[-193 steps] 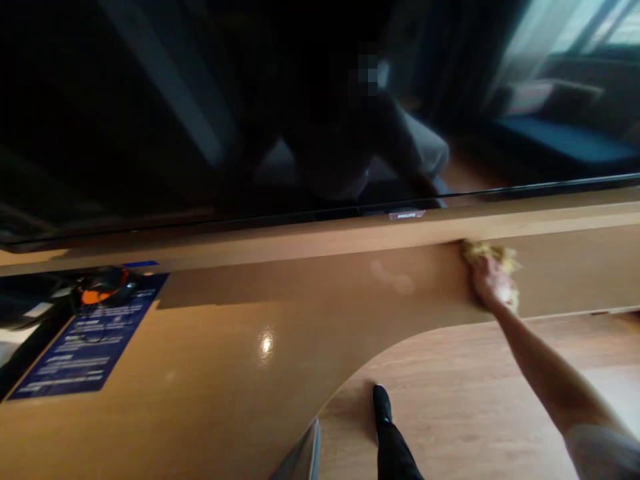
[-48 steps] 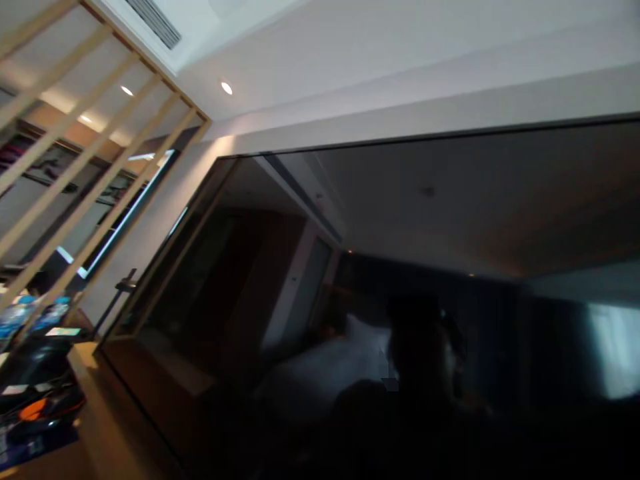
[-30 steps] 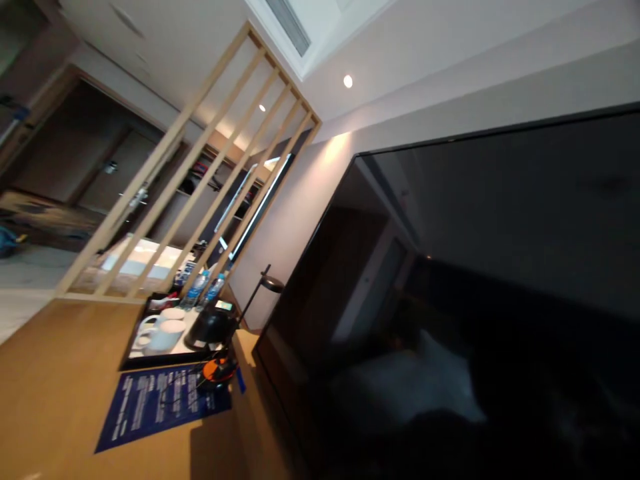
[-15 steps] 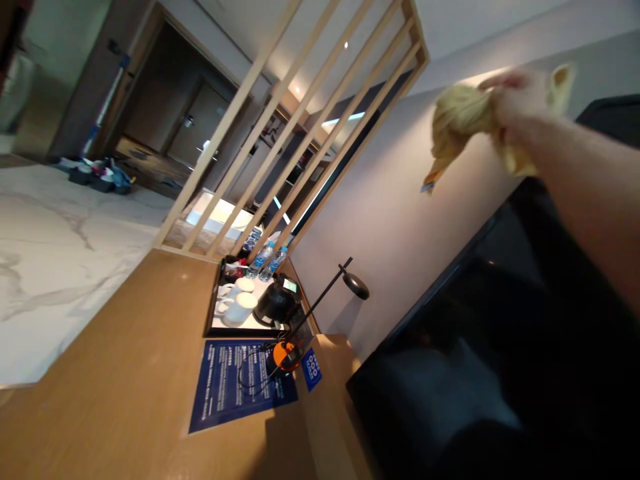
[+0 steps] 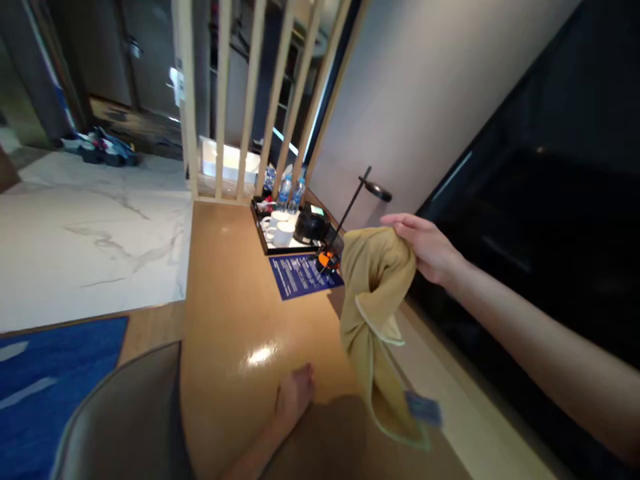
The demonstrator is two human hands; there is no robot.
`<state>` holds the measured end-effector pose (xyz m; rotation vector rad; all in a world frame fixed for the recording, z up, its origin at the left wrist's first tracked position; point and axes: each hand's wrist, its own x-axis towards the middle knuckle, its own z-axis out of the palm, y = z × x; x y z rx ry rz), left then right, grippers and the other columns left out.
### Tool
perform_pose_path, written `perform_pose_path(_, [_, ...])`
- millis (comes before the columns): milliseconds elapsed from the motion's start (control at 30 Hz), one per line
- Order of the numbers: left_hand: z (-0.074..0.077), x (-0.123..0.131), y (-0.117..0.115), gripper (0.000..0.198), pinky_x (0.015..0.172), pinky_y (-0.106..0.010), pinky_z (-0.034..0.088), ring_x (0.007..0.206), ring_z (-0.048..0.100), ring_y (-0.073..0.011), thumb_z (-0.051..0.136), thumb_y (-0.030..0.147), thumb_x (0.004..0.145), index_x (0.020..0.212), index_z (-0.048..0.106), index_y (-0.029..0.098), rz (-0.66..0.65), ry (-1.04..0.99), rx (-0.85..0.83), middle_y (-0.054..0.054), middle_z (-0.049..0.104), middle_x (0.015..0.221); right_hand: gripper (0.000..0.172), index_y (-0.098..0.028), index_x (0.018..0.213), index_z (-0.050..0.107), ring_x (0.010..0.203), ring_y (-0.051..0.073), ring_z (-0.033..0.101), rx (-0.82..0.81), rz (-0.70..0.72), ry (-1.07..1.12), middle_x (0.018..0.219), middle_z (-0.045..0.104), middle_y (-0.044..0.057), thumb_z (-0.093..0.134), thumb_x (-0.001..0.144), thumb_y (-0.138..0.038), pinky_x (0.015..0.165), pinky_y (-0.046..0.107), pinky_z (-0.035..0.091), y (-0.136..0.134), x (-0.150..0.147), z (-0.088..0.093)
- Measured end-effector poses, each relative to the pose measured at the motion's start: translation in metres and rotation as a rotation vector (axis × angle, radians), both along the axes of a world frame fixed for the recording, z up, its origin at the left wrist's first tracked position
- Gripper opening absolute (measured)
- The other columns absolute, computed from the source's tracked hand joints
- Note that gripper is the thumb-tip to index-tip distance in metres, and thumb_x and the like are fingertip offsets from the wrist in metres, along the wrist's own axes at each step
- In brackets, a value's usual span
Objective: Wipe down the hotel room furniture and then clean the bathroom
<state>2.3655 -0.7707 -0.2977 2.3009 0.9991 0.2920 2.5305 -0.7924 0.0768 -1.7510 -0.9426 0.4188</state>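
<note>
My right hand [image 5: 425, 247] is raised over the wooden desk [image 5: 235, 320] and grips a yellow cloth [image 5: 375, 320], which hangs down loose from its fingers. It is level with the left edge of the big dark television screen [image 5: 550, 220]. My left hand [image 5: 295, 397] rests low on the desk top, close to my body. Its fingers look blurred and lie flat on the wood, with nothing in them.
At the far end of the desk stand a black tray [image 5: 280, 233] with white cups, a kettle and water bottles, a blue card [image 5: 303, 277] and a black desk lamp [image 5: 373, 190]. A wooden slat partition [image 5: 250, 93] rises behind. A grey chair back [image 5: 125, 413] is at lower left.
The view has swung down and left from the screen and ceiling to the desk. My right hand with the cloth has dropped from high up to desk height. My left hand has come into view.
</note>
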Motion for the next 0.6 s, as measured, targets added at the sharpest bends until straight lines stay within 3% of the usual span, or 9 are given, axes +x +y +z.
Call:
perform_pose_path(100, [-0.01, -0.013, -0.005, 0.022, 0.064, -0.026, 0.035, 0.07, 0.06, -0.0148, 0.046, 0.021, 0.095, 0.092, 0.067, 0.016, -0.054, 0.07, -0.068, -0.004, 0.067, 0.078, 0.032, -0.018, 0.112, 0.065, 0.087, 0.018, 0.063, -0.026, -0.239, -0.12, 0.097, 0.067, 0.006, 0.047, 0.092, -0.036, 0.084, 0.035, 0.053, -0.123, -0.014, -0.099])
perform_pose_path(200, [-0.011, -0.009, -0.003, 0.028, 0.065, -0.026, 0.034, 0.074, 0.058, -0.0153, 0.039, 0.024, 0.095, 0.104, 0.064, 0.015, 0.02, 0.075, -0.073, -0.005, 0.067, 0.084, 0.035, -0.014, 0.115, 0.064, 0.112, 0.024, 0.057, -0.219, -0.374, -0.365, 0.119, 0.062, 0.013, 0.041, 0.094, -0.028, 0.102, 0.042, 0.045, -0.227, -0.033, -0.21])
perform_pose_path(267, [-0.006, -0.008, -0.005, 0.029, 0.066, -0.025, 0.035, 0.075, 0.056, -0.0147, 0.038, 0.023, 0.093, 0.105, 0.063, 0.014, 0.084, 0.066, -0.071, -0.006, 0.066, 0.086, 0.036, -0.011, 0.117, 0.066, 0.123, 0.026, 0.049, -0.415, -0.28, -0.48, 0.128, 0.057, 0.016, 0.041, 0.094, -0.022, 0.11, 0.045, 0.038, -0.262, -0.057, -0.279])
perform_pose_path(333, [0.006, -0.013, -0.015, 0.03, 0.065, -0.024, 0.036, 0.073, 0.054, -0.0141, 0.038, 0.022, 0.089, 0.103, 0.062, 0.012, 0.128, 0.041, -0.051, -0.006, 0.065, 0.084, 0.037, -0.013, 0.124, 0.064, 0.13, 0.03, 0.041, -0.59, -0.176, -0.493, 0.135, 0.052, 0.017, 0.045, 0.096, -0.028, 0.113, 0.051, 0.031, -0.262, -0.087, -0.332])
perform_pose_path(433, [0.028, -0.029, -0.053, 0.031, 0.064, -0.025, 0.038, 0.068, 0.052, -0.0141, 0.041, 0.026, 0.083, 0.097, 0.063, 0.011, 0.108, -0.059, -0.012, -0.005, 0.062, 0.078, 0.053, -0.019, 0.142, 0.051, 0.138, 0.034, 0.031, -0.683, -0.189, -0.453, 0.149, 0.041, 0.017, 0.047, 0.098, -0.048, 0.113, 0.062, 0.022, -0.23, -0.115, -0.375])
perform_pose_path(500, [0.032, -0.042, -0.088, 0.03, 0.063, -0.026, 0.041, 0.067, 0.053, -0.0155, 0.047, 0.035, 0.075, 0.087, 0.063, 0.013, 0.085, -0.192, -0.025, -0.005, 0.061, 0.075, 0.054, -0.023, 0.146, 0.046, 0.141, 0.029, 0.03, -0.624, -0.178, -0.485, 0.153, 0.039, 0.012, 0.045, 0.099, -0.05, 0.116, 0.059, 0.019, -0.238, -0.1, -0.389])
perform_pose_path(533, [0.03, -0.05, -0.107, 0.032, 0.062, -0.027, 0.041, 0.065, 0.053, -0.0168, 0.05, 0.041, 0.07, 0.082, 0.062, 0.014, 0.074, -0.245, -0.05, -0.004, 0.06, 0.072, 0.054, -0.024, 0.147, 0.044, 0.141, 0.026, 0.031, -0.604, -0.199, -0.493, 0.153, 0.039, 0.01, 0.046, 0.099, -0.048, 0.118, 0.056, 0.018, -0.266, -0.083, -0.395])
perform_pose_path(567, [0.024, -0.059, -0.126, 0.034, 0.059, -0.029, 0.041, 0.063, 0.053, -0.018, 0.051, 0.045, 0.067, 0.08, 0.062, 0.016, 0.058, -0.262, -0.057, -0.003, 0.059, 0.068, 0.055, -0.023, 0.148, 0.043, 0.141, 0.025, 0.032, -0.609, -0.265, -0.482, 0.152, 0.041, 0.01, 0.048, 0.099, -0.047, 0.12, 0.053, 0.017, -0.313, -0.065, -0.401])
perform_pose_path(600, [0.016, -0.069, -0.145, 0.035, 0.056, -0.03, 0.041, 0.06, 0.053, -0.0193, 0.052, 0.049, 0.066, 0.079, 0.061, 0.018, 0.03, -0.25, -0.047, -0.002, 0.058, 0.065, 0.057, -0.02, 0.149, 0.042, 0.14, 0.024, 0.034, -0.643, -0.376, -0.448, 0.15, 0.043, 0.011, 0.05, 0.098, -0.045, 0.121, 0.05, 0.017, -0.38, -0.051, -0.405])
